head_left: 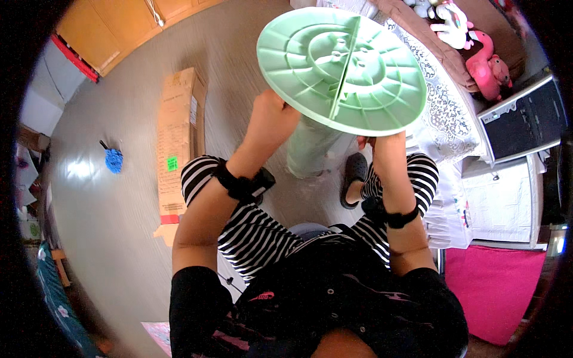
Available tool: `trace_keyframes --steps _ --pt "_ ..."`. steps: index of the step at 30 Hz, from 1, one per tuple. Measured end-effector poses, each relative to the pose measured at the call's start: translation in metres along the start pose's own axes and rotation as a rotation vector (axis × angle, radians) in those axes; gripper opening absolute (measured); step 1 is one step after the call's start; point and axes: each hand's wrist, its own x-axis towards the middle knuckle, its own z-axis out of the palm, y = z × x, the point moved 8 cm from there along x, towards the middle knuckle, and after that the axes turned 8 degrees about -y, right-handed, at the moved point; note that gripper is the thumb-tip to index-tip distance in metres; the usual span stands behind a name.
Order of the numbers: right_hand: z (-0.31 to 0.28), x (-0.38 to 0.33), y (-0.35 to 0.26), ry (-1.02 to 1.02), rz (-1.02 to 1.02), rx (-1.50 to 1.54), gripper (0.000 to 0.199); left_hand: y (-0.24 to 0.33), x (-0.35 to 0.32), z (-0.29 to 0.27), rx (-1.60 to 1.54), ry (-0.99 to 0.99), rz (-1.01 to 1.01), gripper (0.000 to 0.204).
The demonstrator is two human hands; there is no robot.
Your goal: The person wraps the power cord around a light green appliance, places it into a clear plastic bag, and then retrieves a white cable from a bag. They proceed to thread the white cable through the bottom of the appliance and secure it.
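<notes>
A round pale green plastic disc (394, 77), with ribs, concentric rings and a straight seam across its middle, is held up tilted in front of me. My left hand (271, 119) is closed at its lower left rim, fingertips partly hidden. Under the lower right rim, my right hand (388, 149) grips it, most fingers out of sight behind the disc. Below the disc, between my legs, stands a greenish bundle in clear plastic wrap (307, 155); its upper part is covered by the disc. I cannot tell whether the two touch.
A long cardboard box (173, 143) lies on the floor left of my knee. Farther left is a blue fluffy brush head (113, 160). A bed with a white lace cover (439, 101) and a white cabinet (501, 203) stand at right, plush toys (486, 65) behind.
</notes>
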Motion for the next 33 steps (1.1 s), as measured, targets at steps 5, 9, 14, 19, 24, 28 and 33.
trace_keyframes --steps 5,9,14,19,24,28,33 --pt "-0.018 0.047 -0.01 -0.074 -0.05 -0.054 0.019 0.02 -0.014 0.028 -0.107 0.078 -0.093 0.018" --pt "-0.018 0.041 -0.028 -0.035 -0.069 -0.156 0.016 0.02 -0.018 0.049 -0.186 0.108 -0.155 0.018" --pt "-0.031 0.009 -0.029 -0.051 -0.051 -0.292 0.017 0.031 -0.024 0.064 -0.238 0.155 -0.139 0.021" --pt "-0.014 -0.038 -0.023 -0.031 -0.055 -0.068 0.017 0.029 -0.023 0.08 -0.353 0.186 -0.111 0.015" --pt "-0.003 -0.037 -0.015 -0.092 0.006 -0.012 0.014 0.044 -0.03 0.079 -0.355 -0.009 -0.26 0.019" --pt "-0.001 -0.039 -0.019 -0.039 0.03 0.075 0.01 0.047 -0.034 0.082 -0.523 -0.229 -0.519 0.021" --pt "-0.009 -0.035 -0.014 -0.026 -0.023 0.064 0.016 0.05 -0.036 0.078 -0.783 -0.215 -0.46 0.032"
